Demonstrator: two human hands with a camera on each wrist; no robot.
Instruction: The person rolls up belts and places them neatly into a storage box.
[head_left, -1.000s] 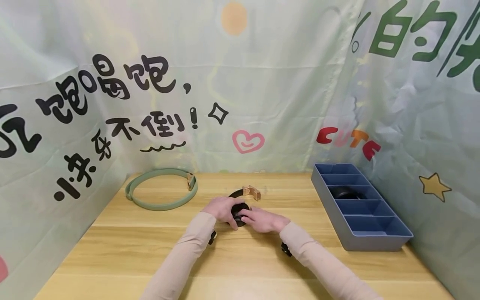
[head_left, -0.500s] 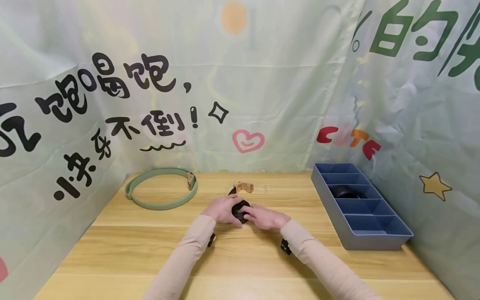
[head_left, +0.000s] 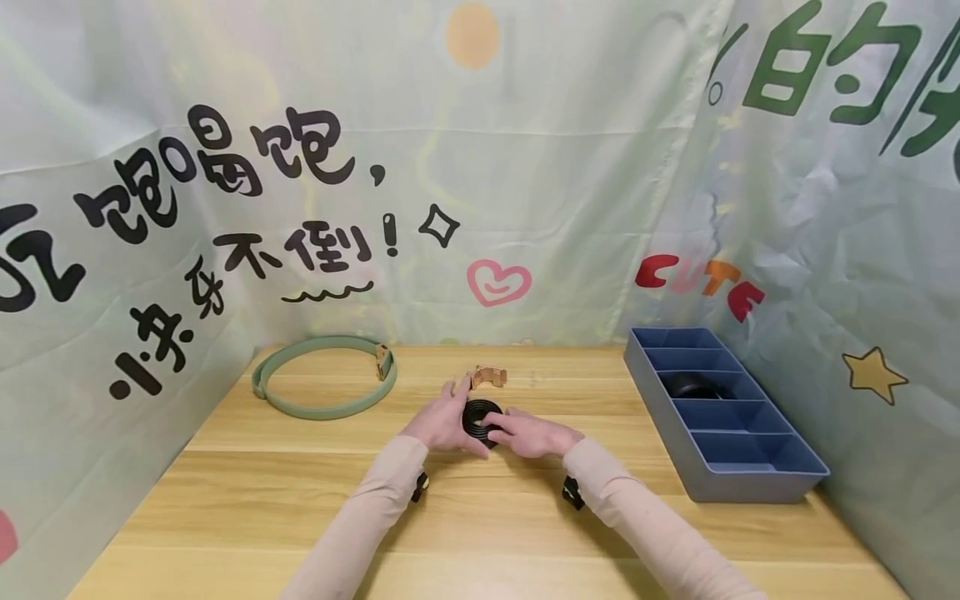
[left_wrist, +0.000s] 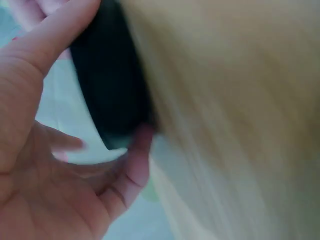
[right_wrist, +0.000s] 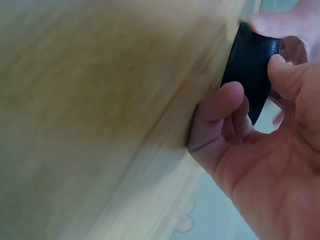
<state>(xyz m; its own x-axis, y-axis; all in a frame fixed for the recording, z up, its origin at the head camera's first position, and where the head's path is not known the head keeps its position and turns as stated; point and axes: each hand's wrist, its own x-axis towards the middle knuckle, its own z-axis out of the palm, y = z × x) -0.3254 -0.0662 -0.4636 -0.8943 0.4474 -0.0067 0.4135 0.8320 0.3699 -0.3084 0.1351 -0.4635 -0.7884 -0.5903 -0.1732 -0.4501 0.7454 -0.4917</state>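
Observation:
A black belt (head_left: pixel 475 427) is wound into a tight coil standing on its edge on the table, in the middle of the head view. Its rose-gold buckle (head_left: pixel 491 376) lies just beyond the coil. My left hand (head_left: pixel 441 422) curves round the coil's left side, thumb at the near side and fingers reaching toward the buckle. From the right, my right hand (head_left: pixel 537 435) grips the coil, with fingertips at its centre. The left wrist view shows the smooth outer band of the belt (left_wrist: pixel 107 75) between thumb and fingers. In the right wrist view, fingers of both hands touch the belt (right_wrist: pixel 254 65).
A green belt (head_left: pixel 322 412) lies in a loose ring at the back left. At the right stands a blue-grey divided box (head_left: pixel 750 487) holding a coiled black belt (head_left: pixel 690 385) in one compartment. Printed cloth (head_left: pixel 570 192) hangs behind the table (head_left: pixel 300 500).
The buckle has shifted left and slightly back, and the strap between it and the coil has been drawn in. My left fingers have lifted forward toward the buckle; the right hand has barely moved.

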